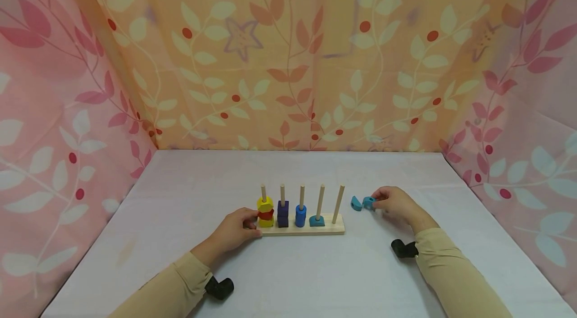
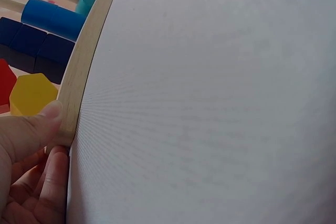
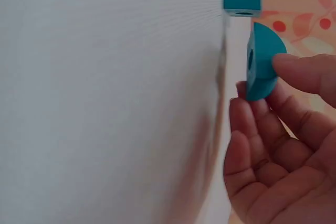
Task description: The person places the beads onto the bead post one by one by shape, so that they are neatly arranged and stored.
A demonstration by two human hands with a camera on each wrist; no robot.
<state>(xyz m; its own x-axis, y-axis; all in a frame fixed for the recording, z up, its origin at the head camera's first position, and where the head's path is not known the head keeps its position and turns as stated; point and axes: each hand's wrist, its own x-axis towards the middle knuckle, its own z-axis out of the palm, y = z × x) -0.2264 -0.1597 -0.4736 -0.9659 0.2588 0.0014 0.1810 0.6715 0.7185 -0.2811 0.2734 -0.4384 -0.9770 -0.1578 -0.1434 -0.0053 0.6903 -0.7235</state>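
Note:
A wooden peg stand (image 1: 306,231) with several upright pegs is on the white table. Its left end is gripped by my left hand (image 1: 234,229), thumb on top of the base edge in the left wrist view. The leftmost peg carries yellow blocks (image 1: 265,204) with a red block (image 1: 267,215) between them. Dark blue square blocks (image 1: 283,214), blue cylinders (image 1: 300,216) and one teal half-round block (image 1: 316,221) sit on the following pegs; the rightmost is bare. To the right, my right hand (image 1: 398,203) pinches a second teal half-round block (image 3: 266,59) between thumb and fingers.
Another loose teal half-round block (image 1: 356,203) lies on the table, just left of the held one. A white cloth covers the table (image 1: 288,278). Patterned curtains (image 1: 288,57) enclose the back and both sides. Black devices (image 1: 219,288) are strapped at both wrists.

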